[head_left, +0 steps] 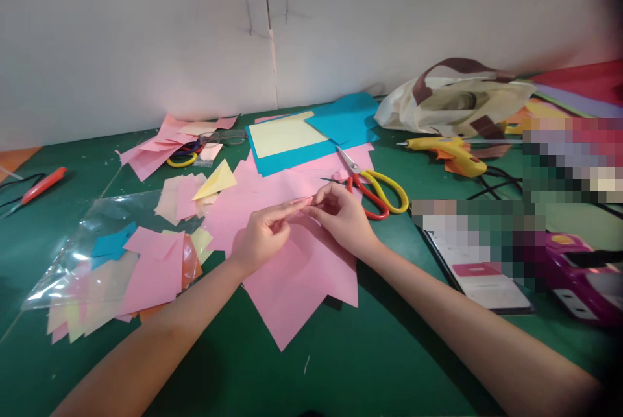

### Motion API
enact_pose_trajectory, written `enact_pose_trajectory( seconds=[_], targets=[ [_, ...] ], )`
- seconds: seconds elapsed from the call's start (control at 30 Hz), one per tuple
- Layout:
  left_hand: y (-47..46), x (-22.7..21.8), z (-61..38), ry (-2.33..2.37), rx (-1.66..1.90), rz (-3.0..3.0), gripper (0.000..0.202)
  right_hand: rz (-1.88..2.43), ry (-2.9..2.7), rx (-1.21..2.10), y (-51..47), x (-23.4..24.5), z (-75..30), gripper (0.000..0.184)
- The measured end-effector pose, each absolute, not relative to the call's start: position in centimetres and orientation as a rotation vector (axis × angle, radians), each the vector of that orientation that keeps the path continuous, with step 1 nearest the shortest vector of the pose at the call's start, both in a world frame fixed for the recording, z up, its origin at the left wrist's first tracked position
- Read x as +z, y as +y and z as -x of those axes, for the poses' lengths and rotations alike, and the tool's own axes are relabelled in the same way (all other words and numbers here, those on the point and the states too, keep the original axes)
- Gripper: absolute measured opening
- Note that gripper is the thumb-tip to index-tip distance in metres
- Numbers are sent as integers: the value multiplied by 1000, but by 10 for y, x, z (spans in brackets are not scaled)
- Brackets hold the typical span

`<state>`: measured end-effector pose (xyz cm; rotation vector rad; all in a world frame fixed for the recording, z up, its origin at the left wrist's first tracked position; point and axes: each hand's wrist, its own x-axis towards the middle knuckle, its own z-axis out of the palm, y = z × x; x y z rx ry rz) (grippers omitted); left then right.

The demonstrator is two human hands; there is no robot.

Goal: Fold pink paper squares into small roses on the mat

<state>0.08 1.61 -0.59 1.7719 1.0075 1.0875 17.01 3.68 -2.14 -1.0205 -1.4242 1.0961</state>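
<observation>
Both hands meet over pink paper sheets in the middle of the table. My left hand has its index finger stretched toward the right fingertips, the other fingers curled in. With thumb and fingers pinched together, my right hand touches the left fingertips. Whatever lies between them is too small to make out. Just beyond my right hand are scissors with one red and one yellow handle, blades partly apart. A small crumpled pink paper piece lies by the blades.
Blue sheets and a cream sheet lie behind. At left are a clear plastic bag, paper scraps and an orange-red tool. At right are a yellow glue gun, a cloth bag and a phone.
</observation>
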Motion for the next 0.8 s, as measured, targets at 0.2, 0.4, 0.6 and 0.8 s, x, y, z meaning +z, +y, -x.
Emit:
enact_pose_trajectory(
  seconds=[0.2,0.4,0.6,0.8],
  targets=[
    [17,-4,1,1098,1172,-1774,38,932,-1423,1196,36,-18,-169,19],
    [19,-6,5,1262,1183,-1836,27,940,-1526,1117,34,-12,-170,15],
    [15,4,0,1330,1162,-1675,20,915,-1630,1008,34,-14,-171,12],
    [11,10,-4,1298,1133,-1589,11,962,-1728,722,29,-13,-171,14]
  ],
)
